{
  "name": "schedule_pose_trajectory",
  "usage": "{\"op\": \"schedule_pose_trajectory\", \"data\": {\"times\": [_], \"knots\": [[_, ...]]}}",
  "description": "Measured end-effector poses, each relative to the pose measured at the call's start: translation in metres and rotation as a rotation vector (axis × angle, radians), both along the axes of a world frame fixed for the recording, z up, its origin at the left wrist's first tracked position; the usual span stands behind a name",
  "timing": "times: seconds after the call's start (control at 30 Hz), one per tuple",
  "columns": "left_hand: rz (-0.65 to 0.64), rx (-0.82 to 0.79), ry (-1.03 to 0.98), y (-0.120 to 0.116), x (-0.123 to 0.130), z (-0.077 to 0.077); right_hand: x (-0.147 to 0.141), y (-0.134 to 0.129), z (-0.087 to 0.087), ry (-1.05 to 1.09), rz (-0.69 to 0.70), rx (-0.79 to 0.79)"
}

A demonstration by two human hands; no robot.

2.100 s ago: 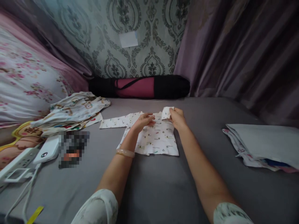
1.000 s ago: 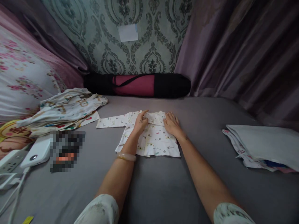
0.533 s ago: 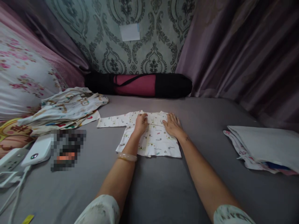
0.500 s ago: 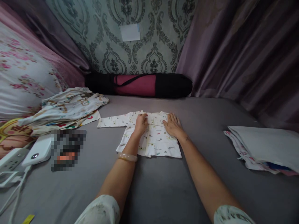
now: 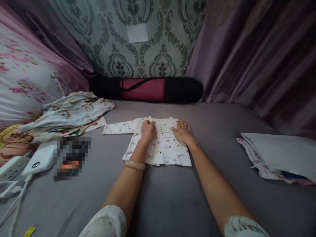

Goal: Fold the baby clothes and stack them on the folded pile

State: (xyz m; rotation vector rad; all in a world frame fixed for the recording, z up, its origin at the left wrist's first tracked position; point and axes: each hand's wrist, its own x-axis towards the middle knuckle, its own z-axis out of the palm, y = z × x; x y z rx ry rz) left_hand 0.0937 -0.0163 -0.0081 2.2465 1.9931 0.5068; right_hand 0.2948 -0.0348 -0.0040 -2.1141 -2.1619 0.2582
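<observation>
A small white printed shirt (image 5: 172, 149) lies on the grey sheet with its left sleeve stretched out to the side. The right sleeve does not show beyond the body of the shirt. My left hand (image 5: 148, 130), with a pale bangle at the wrist, rests on the upper left of the shirt near the collar, its fingers curled down; what they may grip is hidden. Over the right shoulder edge my right hand (image 5: 183, 132) lies flat with its fingers spread.
Crumpled printed clothes (image 5: 74, 110), a white power bank (image 5: 40, 159) and a power strip (image 5: 14, 168) lie at the left. Folded fabric (image 5: 281, 153) is at the right. A black and pink roll bag (image 5: 145, 89) lies along the wall.
My left hand has shifted slightly to the left, and its fingers are more curled. My right hand and the shirt look almost unchanged.
</observation>
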Motion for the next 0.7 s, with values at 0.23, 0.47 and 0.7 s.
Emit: {"op": "schedule_pose_trajectory", "data": {"times": [0.23,0.47,0.7], "knots": [[-0.097,0.117,-0.003,-0.007,0.015,0.016,-0.020,-0.009,0.014,-0.012,0.123,0.186],[-0.262,-0.045,0.038,-0.008,0.030,0.002,-0.045,-0.013,0.004,-0.009,0.274,0.128],[-0.247,-0.075,0.038,-0.006,0.026,-0.007,-0.045,-0.014,0.003,-0.012,0.262,0.081]]}}
